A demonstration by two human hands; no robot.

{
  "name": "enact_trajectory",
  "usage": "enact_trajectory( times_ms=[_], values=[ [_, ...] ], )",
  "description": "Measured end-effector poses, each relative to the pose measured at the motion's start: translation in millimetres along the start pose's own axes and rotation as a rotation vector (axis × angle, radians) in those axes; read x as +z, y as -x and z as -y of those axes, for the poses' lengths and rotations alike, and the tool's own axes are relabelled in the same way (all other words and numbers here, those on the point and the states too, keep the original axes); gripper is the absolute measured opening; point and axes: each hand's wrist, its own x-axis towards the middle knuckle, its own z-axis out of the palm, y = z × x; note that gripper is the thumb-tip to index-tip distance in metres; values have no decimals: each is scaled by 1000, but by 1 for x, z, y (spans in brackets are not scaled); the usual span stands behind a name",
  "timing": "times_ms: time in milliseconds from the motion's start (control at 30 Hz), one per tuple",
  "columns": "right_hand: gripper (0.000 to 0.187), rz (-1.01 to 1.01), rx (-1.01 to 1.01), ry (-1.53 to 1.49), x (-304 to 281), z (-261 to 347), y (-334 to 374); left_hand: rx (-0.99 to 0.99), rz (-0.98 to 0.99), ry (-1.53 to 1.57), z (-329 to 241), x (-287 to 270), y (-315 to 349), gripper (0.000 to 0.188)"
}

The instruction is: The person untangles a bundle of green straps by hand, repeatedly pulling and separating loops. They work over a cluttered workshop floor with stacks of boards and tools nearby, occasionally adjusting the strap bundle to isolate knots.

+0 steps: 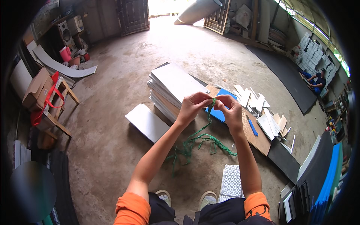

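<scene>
Both hands meet in front of me, raised above the floor. My left hand [194, 105] pinches a strand of green plastic twine [208, 122] between thumb and fingertips. My right hand [230, 111] is closed on the same twine, its fingertips right beside the left ones. From there the strand hangs down to a loose, tangled heap of green twine on the floor between my forearms. Behind my left hand stands a tall stack of white and tan boards [176, 80]. A blue sheet [221, 112] lies partly hidden behind my right hand.
A white block [148, 122] lies left of the stack. Right of my hands, a brown board [258, 137] bears a blue-handled knife [252, 126] near scattered white offcuts [268, 122]. A patterned white panel [231, 182] lies by my feet. Another person [318, 81] sits far right beside a black mat [285, 77].
</scene>
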Motion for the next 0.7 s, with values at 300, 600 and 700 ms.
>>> enact_trajectory(
  times_ms=[300, 600, 700],
  values=[
    [12, -6, 3, 23, 6, -6, -3, -45, 11, 28, 13, 0, -1, 18],
    [6, -92, 305, -877, -13, -47, -7, -149, -21, 856, 47, -17, 4, 13],
    [10, 18, 279, -591, -28, -77, -1, -124, 53, -191, 51, -21, 15, 15]
  ],
)
